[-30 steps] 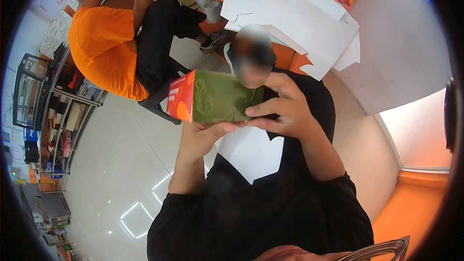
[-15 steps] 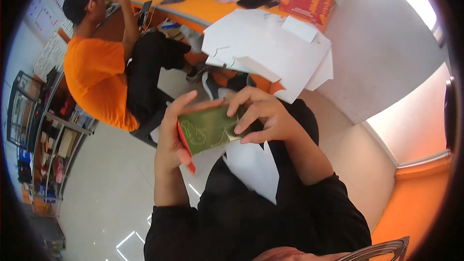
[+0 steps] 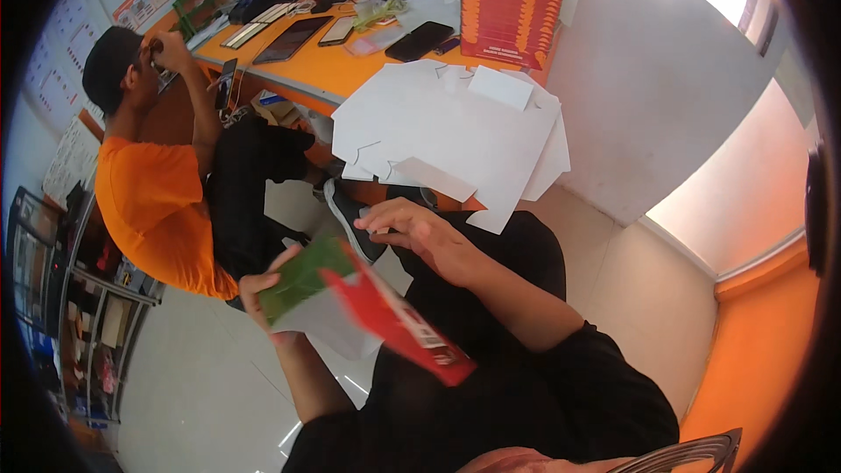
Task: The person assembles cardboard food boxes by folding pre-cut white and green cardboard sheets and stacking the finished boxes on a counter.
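My left hand grips a flat cardboard box blank, green and red on its printed side and white underneath. The blank hangs low over my lap, its red part pointing down to the right. My right hand hovers just above the blank's upper edge with fingers spread, and I cannot tell whether it touches the card. Both my forearms wear black sleeves.
A pile of white flat blanks lies on the orange desk ahead. Phones and tablets rest on the desk, with an orange striped stack behind. A person in an orange shirt sits to my left. Shelves stand far left.
The blank has dropped lower and unfolded, with the red part swinging down to the right. My right hand has come off it and lifted above; the view has tilted upward.
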Demonstrator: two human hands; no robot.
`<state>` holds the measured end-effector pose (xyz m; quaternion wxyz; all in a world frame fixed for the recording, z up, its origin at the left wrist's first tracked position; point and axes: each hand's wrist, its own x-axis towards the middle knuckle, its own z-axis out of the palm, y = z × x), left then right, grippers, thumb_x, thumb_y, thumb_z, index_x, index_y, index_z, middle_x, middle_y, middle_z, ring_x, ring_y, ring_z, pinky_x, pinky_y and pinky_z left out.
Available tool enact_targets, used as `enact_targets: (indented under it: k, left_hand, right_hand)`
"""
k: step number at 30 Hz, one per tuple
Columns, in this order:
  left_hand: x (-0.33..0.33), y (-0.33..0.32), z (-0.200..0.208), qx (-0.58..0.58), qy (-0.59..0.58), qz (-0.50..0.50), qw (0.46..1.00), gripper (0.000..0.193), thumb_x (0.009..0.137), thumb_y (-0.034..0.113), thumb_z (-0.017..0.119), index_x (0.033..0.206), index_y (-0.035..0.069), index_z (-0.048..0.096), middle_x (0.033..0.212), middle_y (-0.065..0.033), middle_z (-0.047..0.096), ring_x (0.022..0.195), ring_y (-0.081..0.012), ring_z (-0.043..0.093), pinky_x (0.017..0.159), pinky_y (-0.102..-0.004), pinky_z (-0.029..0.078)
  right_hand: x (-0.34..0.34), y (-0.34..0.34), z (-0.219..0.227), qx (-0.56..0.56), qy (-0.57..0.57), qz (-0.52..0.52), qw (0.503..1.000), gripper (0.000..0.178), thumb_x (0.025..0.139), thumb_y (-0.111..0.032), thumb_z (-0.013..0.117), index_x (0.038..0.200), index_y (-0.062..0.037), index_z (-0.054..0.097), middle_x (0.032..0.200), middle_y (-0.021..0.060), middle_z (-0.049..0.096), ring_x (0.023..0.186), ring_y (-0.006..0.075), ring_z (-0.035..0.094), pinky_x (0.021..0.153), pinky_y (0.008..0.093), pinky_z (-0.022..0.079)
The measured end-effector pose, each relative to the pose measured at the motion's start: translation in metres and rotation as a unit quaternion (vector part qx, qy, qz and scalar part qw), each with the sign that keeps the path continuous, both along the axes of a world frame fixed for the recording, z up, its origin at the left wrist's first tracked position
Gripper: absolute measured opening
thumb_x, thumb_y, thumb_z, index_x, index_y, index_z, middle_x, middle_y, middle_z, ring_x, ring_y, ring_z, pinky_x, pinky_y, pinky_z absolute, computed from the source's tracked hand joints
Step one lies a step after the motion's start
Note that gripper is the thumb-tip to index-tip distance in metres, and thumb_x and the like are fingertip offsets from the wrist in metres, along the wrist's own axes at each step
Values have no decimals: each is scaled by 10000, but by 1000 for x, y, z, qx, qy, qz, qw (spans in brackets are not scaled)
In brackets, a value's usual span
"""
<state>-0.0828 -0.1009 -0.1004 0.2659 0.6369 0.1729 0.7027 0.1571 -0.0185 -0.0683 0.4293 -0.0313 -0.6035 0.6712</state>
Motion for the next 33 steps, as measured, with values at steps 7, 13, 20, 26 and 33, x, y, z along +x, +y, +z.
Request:
enact_targets:
  k: [7, 13, 20, 26, 33]
  left_hand:
    - [-6, -17, -37, -94, -326, 54, 939, 717, 793, 625, 422, 1285, 109, 347, 1316, -196, 355, 1175, -346, 431, 895, -488, 453]
    - [21, -7, -5, -134, -392, -9, 910, 754, 818, 687, 272, 1365, 169, 285, 1396, -77, 287, 1237, -298, 369, 921, -507, 434]
    - [89, 38, 38, -245, -417, 18, 875, 627, 865, 546, 356, 1296, 92, 398, 1302, -75, 434, 1178, -251, 432, 987, -399, 341]
    - [121, 145, 132, -178, -126, -89, 972, 540, 853, 314, 483, 1317, 94, 313, 1312, -85, 392, 1226, -241, 388, 1003, -434, 333]
    - [184, 304, 257, -120, 131, -21, 984, 629, 795, 274, 587, 1340, 130, 309, 1296, -66, 408, 1205, -222, 378, 1000, -444, 287]
  right_hand:
    - [10, -4, -13, 34, -69, 41, 996, 427, 967, -368, 306, 1170, -42, 493, 1169, 93, 466, 1160, 191, 431, 985, 340, 326]
    - [22, -19, 4, 105, -71, 45, 991, 544, 874, -139, 525, 1355, -85, 278, 1398, 125, 189, 1305, 268, 215, 1032, 376, 277]
    - [69, -12, 61, 364, -209, -227, 879, 892, 652, -190, 767, 1382, -162, 256, 1449, 253, -5, 1298, 419, 217, 1043, 429, 270]
    - [138, 82, 118, 441, -132, -525, 716, 887, 650, -153, 760, 1365, -60, 244, 1407, 211, 245, 1322, 350, 226, 1046, 410, 277]
    - [192, 209, 199, 444, -211, -641, 590, 473, 750, -205, 713, 1092, -94, 406, 1134, 170, 494, 1033, 259, 506, 830, 354, 441]
